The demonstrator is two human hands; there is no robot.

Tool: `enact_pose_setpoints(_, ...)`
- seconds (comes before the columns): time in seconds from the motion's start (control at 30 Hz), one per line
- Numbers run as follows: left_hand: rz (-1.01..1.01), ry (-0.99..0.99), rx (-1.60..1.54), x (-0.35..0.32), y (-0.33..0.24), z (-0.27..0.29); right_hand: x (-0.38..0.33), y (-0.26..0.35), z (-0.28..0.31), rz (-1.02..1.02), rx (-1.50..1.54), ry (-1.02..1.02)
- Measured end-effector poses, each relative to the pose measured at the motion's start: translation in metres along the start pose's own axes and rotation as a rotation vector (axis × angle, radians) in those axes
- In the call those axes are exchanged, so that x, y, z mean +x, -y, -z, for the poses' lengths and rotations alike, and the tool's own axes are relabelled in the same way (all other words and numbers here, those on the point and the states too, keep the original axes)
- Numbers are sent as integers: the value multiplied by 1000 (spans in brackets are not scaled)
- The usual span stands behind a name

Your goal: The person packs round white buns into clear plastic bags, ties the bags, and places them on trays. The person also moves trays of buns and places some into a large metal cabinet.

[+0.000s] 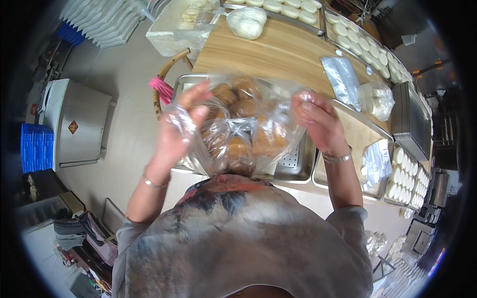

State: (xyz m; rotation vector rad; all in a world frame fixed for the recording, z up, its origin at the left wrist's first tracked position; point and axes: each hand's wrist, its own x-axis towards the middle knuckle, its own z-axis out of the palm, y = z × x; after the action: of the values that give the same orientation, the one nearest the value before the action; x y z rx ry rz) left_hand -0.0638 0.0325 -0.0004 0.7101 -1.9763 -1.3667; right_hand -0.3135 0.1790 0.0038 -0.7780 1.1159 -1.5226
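Observation:
A clear plastic bag [278, 107] with several round brown buns [243, 89] inside is held up in front of my chest, above a steel tray. My left hand [181, 124] is at the bag's left side, with thin film over the fingers and part of the grip blurred. On the other side, my right hand [316, 116] pinches the bag's edge between curled fingers and thumb. The film is stretched between the two hands. Under it, the perforated steel tray [303, 161] is partly hidden by the bag.
Trays of white rounds [357, 42] line the table's far and right edges. On the wooden table [268, 49] lie silvery plastic pouches [340, 79] and bagged white rounds [247, 24]. Stacked dark trays [412, 119] stand right. A chair [161, 92] and metal cabinet [82, 124] are left.

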Motion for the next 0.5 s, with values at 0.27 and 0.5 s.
enact_pose_setpoints(0.27,-120,76,181,13,-49,-9,6,13,-69,140,-435,445)
enact_pose_setpoints(0.5,227,540,116,45,-28,-12,25,-23,-69,-107,-133,675)
